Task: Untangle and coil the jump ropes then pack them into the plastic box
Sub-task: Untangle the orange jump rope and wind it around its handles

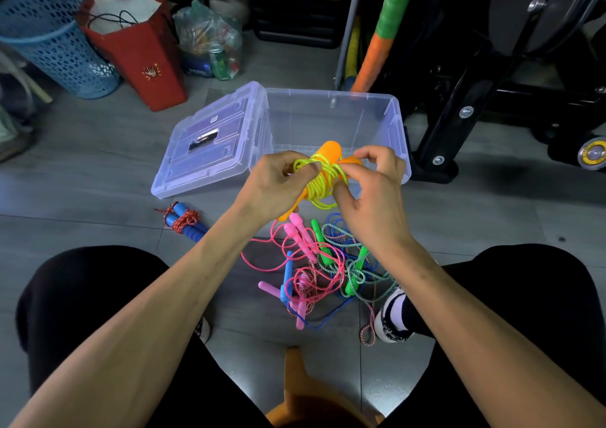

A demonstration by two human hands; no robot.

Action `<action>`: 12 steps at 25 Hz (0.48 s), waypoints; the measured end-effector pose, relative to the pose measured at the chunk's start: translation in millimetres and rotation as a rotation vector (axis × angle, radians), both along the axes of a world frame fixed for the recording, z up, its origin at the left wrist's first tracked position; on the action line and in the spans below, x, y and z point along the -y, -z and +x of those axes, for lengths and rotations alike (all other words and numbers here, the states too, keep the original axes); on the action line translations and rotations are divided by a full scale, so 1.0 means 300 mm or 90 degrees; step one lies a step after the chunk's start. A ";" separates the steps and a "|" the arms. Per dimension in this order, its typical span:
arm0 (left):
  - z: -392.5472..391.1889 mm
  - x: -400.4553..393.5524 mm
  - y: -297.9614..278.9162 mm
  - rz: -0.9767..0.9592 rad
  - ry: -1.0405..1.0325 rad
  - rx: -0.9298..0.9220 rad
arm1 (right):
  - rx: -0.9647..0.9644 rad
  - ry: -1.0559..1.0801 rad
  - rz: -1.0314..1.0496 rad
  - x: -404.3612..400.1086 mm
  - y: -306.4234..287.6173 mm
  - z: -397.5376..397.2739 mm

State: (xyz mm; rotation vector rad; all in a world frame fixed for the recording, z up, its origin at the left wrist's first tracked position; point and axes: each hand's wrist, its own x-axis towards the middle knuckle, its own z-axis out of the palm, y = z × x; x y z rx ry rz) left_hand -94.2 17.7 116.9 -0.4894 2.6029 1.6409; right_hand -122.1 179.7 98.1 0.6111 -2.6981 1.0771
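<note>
I hold a yellow jump rope with orange handles (323,173) in front of the clear plastic box (377,116); its cord is wound around the handles. My left hand (278,185) pinches a loop of the yellow cord and holds the bundle. My right hand (370,191) pinches the cord at the other handle. The box shows nothing inside, and its lid (210,142) lies flat to its left. A coiled rope with blue handles and red cord (183,221) lies on the floor at left. Several tangled ropes (321,270) in pink, green and blue lie between my knees.
A blue mesh basket (52,40), a red paper bag (141,50) and a plastic bag of items (210,44) stand at the back left. A black exercise machine (492,83) and foam-wrapped poles (383,27) stand at the right. An orange stool (301,391) is under me.
</note>
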 end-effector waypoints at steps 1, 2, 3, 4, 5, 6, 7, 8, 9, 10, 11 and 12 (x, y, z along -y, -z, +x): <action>0.001 -0.001 0.003 -0.011 0.001 -0.003 | 0.033 -0.003 -0.010 0.004 0.001 0.000; 0.004 -0.002 0.002 -0.014 0.002 -0.003 | 0.060 -0.006 -0.016 0.007 0.002 -0.003; 0.007 -0.003 0.002 -0.011 0.001 -0.002 | 0.078 -0.010 -0.016 0.007 0.000 -0.007; 0.009 -0.003 0.000 -0.006 0.000 0.001 | 0.082 -0.016 -0.013 0.004 -0.001 -0.011; 0.009 -0.005 -0.001 -0.004 -0.003 0.004 | 0.069 -0.023 -0.009 0.000 -0.003 -0.013; 0.009 -0.004 -0.003 -0.003 -0.008 0.008 | 0.037 -0.031 -0.003 -0.001 -0.004 -0.012; 0.007 -0.004 -0.004 0.001 -0.013 0.010 | -0.002 -0.038 0.007 -0.001 -0.003 -0.010; 0.006 -0.005 -0.004 0.003 -0.016 0.012 | -0.030 -0.044 0.019 0.000 0.000 -0.006; 0.005 -0.004 -0.004 -0.003 -0.016 0.011 | -0.036 -0.047 0.030 0.005 0.004 -0.004; 0.005 -0.005 -0.002 -0.013 -0.011 0.009 | -0.020 -0.048 0.041 0.008 0.007 -0.002; 0.005 -0.006 -0.001 -0.020 -0.004 0.007 | 0.014 -0.050 0.047 0.012 0.008 -0.002; 0.007 -0.006 -0.001 -0.021 0.001 0.008 | 0.063 -0.055 0.044 0.015 0.005 -0.002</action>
